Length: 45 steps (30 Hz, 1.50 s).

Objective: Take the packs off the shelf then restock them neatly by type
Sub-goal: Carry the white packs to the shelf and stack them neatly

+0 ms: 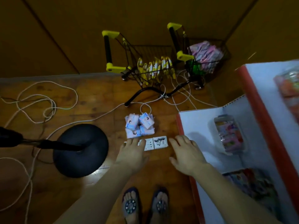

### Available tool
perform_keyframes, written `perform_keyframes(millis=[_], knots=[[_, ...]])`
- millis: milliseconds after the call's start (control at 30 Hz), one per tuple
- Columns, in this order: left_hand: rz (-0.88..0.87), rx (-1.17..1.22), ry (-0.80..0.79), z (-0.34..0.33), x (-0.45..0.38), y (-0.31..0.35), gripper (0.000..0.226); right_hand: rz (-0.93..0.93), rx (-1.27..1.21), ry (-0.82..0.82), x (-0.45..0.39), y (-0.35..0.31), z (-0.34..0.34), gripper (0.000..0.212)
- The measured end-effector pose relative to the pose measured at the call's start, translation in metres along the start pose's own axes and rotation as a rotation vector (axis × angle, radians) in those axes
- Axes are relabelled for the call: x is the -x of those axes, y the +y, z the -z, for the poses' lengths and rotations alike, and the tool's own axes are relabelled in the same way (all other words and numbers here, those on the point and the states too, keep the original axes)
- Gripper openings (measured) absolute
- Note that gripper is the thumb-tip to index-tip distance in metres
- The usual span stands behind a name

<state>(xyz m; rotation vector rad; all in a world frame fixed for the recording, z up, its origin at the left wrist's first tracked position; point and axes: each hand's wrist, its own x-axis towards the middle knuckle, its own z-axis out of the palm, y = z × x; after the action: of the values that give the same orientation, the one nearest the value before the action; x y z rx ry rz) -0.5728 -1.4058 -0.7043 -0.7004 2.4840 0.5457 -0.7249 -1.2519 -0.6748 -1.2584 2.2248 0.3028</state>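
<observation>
Down on the wooden floor [90,97] I see a row of white packs [155,143], my landmark for everything else. My left hand [132,152] lies flat on the row's left end, fingers straight and spread, curled round nothing. My right hand [186,152] hovers just beside the row's right end, fingers loosely extended and holding nothing; I cannot tell whether it touches the pack. Just beyond the row sits a small heap of pale blue and pink packs [140,126]. Farther beyond it stand two little wire carts: the left cart [145,62] holds yellow and white packs, the right cart [208,54] pink ones. Right of the row is the white shelf [197,123] with a red edge, a colourful pack [229,135] lying on it. Left of the row stands a black round stand base [80,151], with white cables [40,101] looped farther left.
</observation>
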Motion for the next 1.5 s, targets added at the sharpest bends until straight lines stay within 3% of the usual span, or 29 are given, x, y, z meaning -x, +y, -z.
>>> perform_keyframes(millis=[133,467,733,867,1000,1133,1500], knots=[[0.014,-0.017,-0.019,-0.080,-0.079,-0.015,0.063,0.016,-0.006,-0.058,-0.081,0.027,-0.080,0.080],[0.029,-0.096,-0.016,-0.264,-0.241,-0.045,0.087,0.033,-0.011,-0.079,-0.240,0.076,-0.267,0.094],[-0.026,-0.262,-0.026,-0.335,-0.310,-0.058,0.089,0.057,0.011,-0.071,-0.311,0.097,-0.348,0.110],[-0.038,-0.299,-0.022,-0.342,-0.321,-0.060,0.087,0.058,-0.001,-0.064,-0.329,0.096,-0.359,0.100],[-0.051,-0.201,-0.007,-0.334,-0.312,-0.061,0.087,0.072,-0.012,-0.050,-0.320,0.089,-0.344,0.090],[-0.075,-0.149,0.031,-0.285,-0.273,-0.051,0.087,0.086,0.001,-0.037,-0.276,0.086,-0.290,0.090],[-0.147,0.031,0.034,-0.011,-0.111,0.004,0.096,0.117,-0.025,0.160,-0.088,0.073,-0.014,0.089]])
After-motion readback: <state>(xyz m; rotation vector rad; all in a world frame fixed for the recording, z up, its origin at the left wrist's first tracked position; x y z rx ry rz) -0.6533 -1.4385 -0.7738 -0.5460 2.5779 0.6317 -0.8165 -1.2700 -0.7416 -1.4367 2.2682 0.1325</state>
